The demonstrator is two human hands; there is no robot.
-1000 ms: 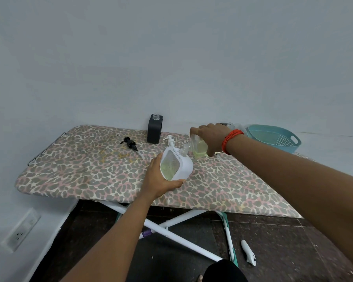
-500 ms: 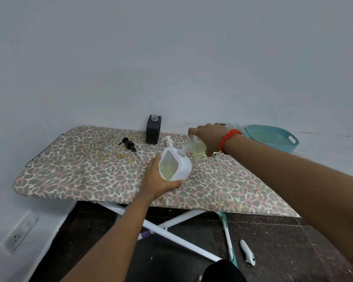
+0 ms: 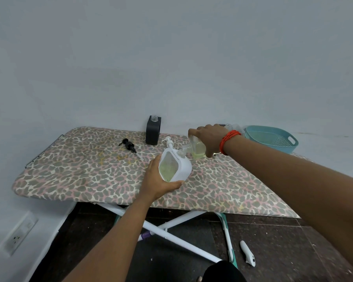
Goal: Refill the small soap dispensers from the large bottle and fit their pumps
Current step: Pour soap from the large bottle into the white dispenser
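Head view: left hand (image 3: 157, 180) grips tilted white square plastic dispenser (image 3: 176, 168) above leopard-print ironing board (image 3: 80, 169); right hand (image 3: 210, 137) grips tipped clear soap bottle (image 3: 197, 149), neck at its mouth. Risk: misaligned necks would likely spill soap.

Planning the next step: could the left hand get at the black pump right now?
Not yet, likely: left hand holds the white dispenser up to the tilted bottle. Path to the black pump looks open.

The light was soft, even and rather dim, giving the wall (image 3: 171, 58) a cool grey-blue cast. Shadows were faint; the floor (image 3: 273, 237) lay dark. Wide-angle distortion stretched everything toward the edges; the centre was sharp.
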